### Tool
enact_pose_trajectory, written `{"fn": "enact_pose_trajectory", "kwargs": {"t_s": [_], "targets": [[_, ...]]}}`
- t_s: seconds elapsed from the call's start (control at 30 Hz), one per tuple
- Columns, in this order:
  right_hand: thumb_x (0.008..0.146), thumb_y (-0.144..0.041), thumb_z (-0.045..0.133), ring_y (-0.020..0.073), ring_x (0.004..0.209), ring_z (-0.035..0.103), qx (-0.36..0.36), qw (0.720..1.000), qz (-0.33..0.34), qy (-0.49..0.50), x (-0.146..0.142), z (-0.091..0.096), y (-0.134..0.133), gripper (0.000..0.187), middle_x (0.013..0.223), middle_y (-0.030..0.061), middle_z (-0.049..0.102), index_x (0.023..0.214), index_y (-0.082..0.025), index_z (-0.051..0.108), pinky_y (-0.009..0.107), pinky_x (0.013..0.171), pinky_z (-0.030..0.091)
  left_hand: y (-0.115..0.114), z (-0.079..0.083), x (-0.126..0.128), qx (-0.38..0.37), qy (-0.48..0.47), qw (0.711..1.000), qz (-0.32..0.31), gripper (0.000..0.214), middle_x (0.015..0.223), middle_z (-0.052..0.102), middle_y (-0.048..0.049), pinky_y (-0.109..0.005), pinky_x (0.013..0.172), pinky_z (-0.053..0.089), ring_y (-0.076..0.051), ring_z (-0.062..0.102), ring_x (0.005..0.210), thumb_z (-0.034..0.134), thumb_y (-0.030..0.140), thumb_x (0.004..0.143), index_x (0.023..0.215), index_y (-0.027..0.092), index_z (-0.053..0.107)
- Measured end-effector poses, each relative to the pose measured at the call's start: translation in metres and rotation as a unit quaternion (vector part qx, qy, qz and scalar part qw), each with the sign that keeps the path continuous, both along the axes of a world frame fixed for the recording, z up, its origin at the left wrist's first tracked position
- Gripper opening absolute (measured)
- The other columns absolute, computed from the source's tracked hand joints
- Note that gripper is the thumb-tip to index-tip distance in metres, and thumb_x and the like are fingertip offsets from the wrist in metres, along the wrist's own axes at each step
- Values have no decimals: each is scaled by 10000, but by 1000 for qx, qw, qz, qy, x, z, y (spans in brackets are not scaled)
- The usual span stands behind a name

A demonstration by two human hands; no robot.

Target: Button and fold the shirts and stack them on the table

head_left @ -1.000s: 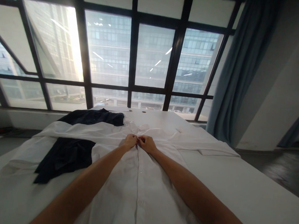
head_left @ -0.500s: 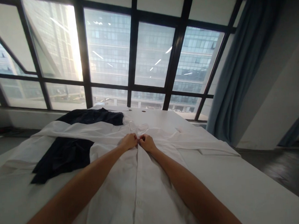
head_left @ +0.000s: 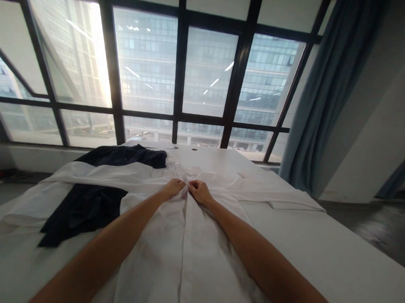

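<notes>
Fingers of the left hand (head_left: pixel 173 188) and right hand (head_left: pixel 200 193) pinch the white shirt (head_left: pixel 154 258) below its collar (head_left: pixel 186 172) at twelve o'clock, slightly farther apart than a second ago; the placket (head_left: pixel 189 231) work seems unfinished.

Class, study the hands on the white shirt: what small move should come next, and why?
Probably the left hand should hold steady while the right hand eases its pinch slightly closer: both pinch the shirt near the top of its front, close together.
</notes>
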State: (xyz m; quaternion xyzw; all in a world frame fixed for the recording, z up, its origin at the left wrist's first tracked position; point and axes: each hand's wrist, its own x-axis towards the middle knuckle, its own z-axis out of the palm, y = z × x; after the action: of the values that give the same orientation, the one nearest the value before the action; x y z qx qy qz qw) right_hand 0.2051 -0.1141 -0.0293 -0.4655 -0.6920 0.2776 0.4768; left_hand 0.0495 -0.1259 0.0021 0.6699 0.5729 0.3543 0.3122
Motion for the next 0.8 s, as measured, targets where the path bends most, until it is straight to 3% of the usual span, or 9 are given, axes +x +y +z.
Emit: {"fn": "enact_pose_trajectory", "kwargs": {"t_s": [0.27, 0.47, 0.8], "targets": [[729, -202, 535, 146, 677, 614, 18, 1000, -1, 0, -1, 0, -2, 277, 774, 47, 706, 949, -117, 681, 238, 643, 496, -2, 0, 0, -27, -25, 999, 0, 338, 474, 336, 60, -245, 443, 176, -81, 285, 418, 518, 338, 812, 530, 198, 394], [755, -201, 517, 125, 632, 611, 24, 999, 21, -5, -3, 1, -3, 277, 731, 15, 690, 971, -143, 681, 218, 615, 487, -1, 1, 0, -24, -20, 999, -10, 300, 481, 373, 52, -243, 466, 221, -97, 343, 461, 505, 272, 788, 510, 188, 431], [756, -234, 563, 153, 687, 637, 13, 995, -62, -72, -6, 10, -4, 167, 788, 66, 723, 793, -139, 694, 236, 669, 482, -1, 1, 1, -4, -7, 999, -37, 262, 475, 405, 45, -245, 483, 243, -103, 347, 476, 467, 233, 757, 500, 186, 444]]}}
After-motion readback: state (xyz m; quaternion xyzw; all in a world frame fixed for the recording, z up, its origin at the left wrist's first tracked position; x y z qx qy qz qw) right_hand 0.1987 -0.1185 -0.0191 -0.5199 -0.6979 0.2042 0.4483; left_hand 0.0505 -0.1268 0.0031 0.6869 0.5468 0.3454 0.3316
